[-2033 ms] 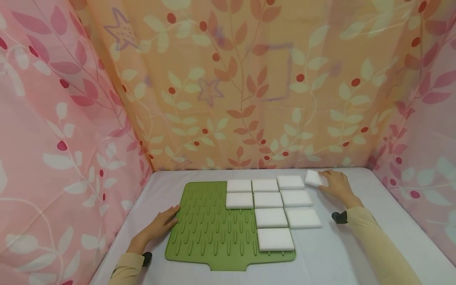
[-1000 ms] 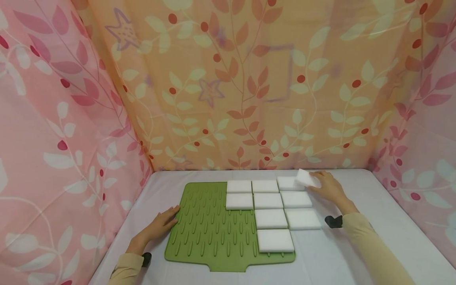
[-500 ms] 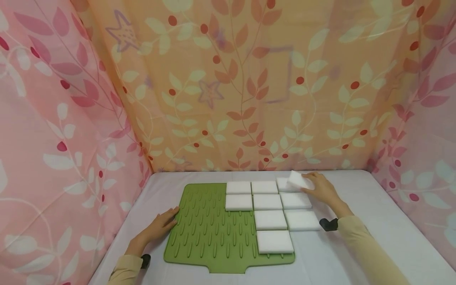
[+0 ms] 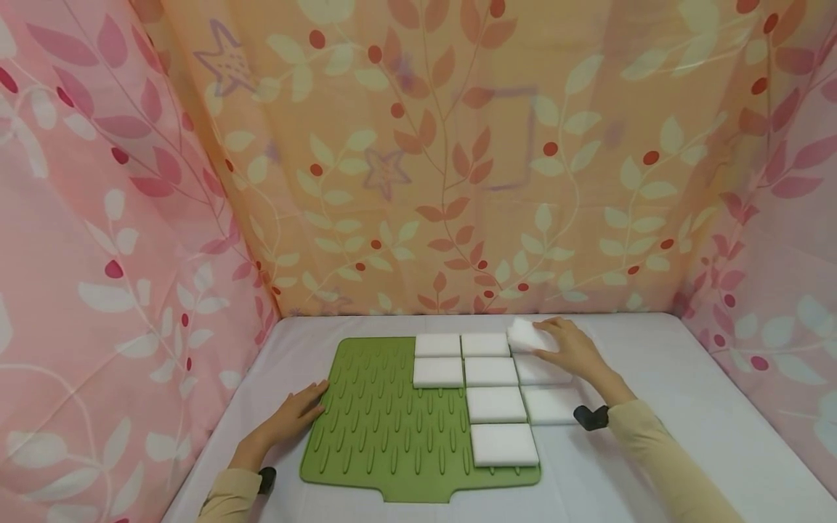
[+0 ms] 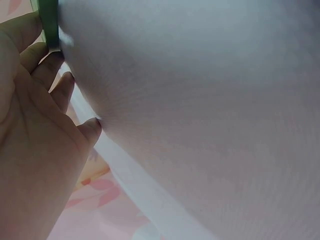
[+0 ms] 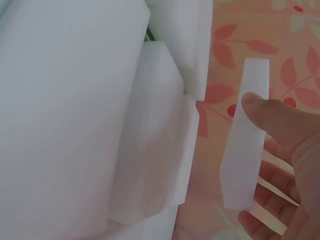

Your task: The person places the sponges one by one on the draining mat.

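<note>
My right hand point(image 4: 575, 352) pinches a white sponge block point(image 4: 525, 334) between thumb and fingers, over the far end of the right-hand column of similar white blocks. Seen from the right wrist, that block point(image 6: 245, 145) is held edge-on, apart from the blocks lying below. On a green ribbed mat point(image 4: 373, 414) lie several white blocks point(image 4: 505, 444) in rows; the right column point(image 4: 552, 404) sits at or past the mat's right side. With fingers extended, my left hand point(image 4: 290, 415) touches the mat's left edge; the left wrist view shows its fingertips point(image 5: 59, 59) beside that green edge.
The mat lies on a table with a white cloth point(image 4: 621, 479), its tab pointing toward me. Patterned curtains point(image 4: 458, 160) stand behind the table and along both sides. A dark band sits on each wrist.
My right hand has carried the white block leftward from beyond the far right corner to above the far right block. The left hand stays at the mat's edge.
</note>
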`<action>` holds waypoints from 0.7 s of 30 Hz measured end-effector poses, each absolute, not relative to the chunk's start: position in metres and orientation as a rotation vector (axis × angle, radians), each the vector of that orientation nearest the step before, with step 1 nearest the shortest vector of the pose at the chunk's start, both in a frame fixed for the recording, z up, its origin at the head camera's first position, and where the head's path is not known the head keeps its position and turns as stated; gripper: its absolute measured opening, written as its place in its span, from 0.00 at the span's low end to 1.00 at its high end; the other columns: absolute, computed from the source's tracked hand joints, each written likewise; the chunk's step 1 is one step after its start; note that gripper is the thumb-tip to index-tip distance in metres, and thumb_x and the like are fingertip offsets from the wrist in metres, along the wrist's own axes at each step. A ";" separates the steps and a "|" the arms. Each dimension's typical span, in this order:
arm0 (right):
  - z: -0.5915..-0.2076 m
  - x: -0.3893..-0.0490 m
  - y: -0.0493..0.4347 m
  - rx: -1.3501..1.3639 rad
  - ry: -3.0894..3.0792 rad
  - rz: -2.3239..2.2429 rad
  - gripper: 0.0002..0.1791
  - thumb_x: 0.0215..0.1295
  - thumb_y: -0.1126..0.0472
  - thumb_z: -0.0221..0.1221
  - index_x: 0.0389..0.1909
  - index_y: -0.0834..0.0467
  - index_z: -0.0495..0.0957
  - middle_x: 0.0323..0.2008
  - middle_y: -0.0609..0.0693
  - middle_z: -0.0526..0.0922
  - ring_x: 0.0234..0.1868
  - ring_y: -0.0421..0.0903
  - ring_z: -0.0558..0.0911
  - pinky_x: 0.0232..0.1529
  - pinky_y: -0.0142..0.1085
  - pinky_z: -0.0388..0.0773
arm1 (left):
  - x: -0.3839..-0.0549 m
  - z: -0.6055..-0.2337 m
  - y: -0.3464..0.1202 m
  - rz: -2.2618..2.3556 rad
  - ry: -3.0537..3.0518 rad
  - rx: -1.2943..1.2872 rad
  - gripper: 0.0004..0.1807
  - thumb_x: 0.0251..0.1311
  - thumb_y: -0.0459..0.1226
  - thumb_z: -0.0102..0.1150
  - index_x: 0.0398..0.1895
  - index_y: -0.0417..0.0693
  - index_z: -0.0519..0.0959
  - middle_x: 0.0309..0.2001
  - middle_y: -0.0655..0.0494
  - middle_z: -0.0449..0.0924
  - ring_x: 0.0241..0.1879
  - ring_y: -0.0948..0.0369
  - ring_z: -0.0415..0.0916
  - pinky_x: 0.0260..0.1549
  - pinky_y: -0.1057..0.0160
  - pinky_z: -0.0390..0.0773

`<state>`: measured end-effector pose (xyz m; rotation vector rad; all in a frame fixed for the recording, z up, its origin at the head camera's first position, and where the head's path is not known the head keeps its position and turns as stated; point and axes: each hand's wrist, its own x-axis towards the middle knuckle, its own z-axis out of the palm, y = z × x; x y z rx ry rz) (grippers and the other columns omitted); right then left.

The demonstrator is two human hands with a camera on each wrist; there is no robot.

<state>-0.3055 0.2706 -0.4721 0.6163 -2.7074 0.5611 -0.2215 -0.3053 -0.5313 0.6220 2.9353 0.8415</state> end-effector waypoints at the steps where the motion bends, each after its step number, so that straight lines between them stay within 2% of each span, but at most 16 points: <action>1: -0.472 -0.305 0.268 0.626 -2.704 0.563 0.34 0.51 0.48 0.67 0.57 0.60 0.73 0.52 0.60 0.74 0.51 0.60 0.73 0.46 0.57 0.71 | -0.221 -0.531 -0.305 0.836 2.935 0.623 0.29 0.66 0.39 0.49 0.68 0.36 0.58 0.67 0.37 0.59 0.66 0.39 0.54 0.58 0.28 0.44; 21: -0.461 -0.289 0.225 0.746 -2.671 0.587 0.33 0.50 0.49 0.68 0.58 0.56 0.74 0.53 0.55 0.75 0.54 0.56 0.73 0.48 0.55 0.71 | -0.222 -0.532 -0.306 0.841 2.944 0.627 0.29 0.66 0.38 0.49 0.68 0.36 0.58 0.66 0.37 0.59 0.66 0.38 0.54 0.57 0.28 0.43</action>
